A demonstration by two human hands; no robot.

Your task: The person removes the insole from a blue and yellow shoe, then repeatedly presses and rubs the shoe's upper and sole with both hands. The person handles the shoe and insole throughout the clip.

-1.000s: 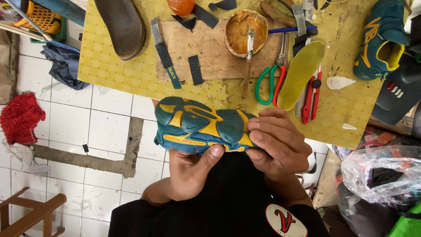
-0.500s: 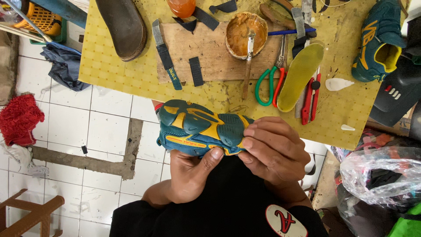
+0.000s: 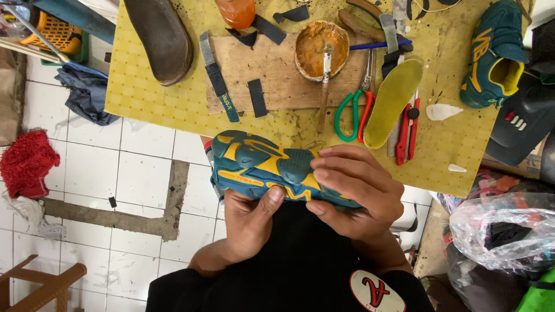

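Observation:
I hold a teal and yellow sports shoe [image 3: 257, 164] sole-up over my lap, just in front of the yellow work board [image 3: 156, 98]. My left hand [image 3: 248, 222] grips its near side from below, thumb pressed on the sole edge. My right hand [image 3: 355, 190] wraps over the heel end, fingers curled onto the sole. The matching teal shoe [image 3: 491, 55] lies at the board's far right. A bowl of brown glue [image 3: 319, 49] with a brush [image 3: 325, 75] in it stands on a wooden plank [image 3: 277, 72].
On the board lie a dark worn sole [image 3: 162, 37], a yellow-green insole [image 3: 393, 101], green-and-red scissors [image 3: 352, 112], red cutters [image 3: 406, 130], black strips and an orange bottle [image 3: 236, 11]. A red cloth [image 3: 26, 164] and wooden stool [image 3: 34, 286] are on the tiled floor. Plastic bags [image 3: 500, 231] sit right.
My right hand's fingers have slid further over the heel end of the sole, pressing it. The shoe stays held in both hands in about the same place.

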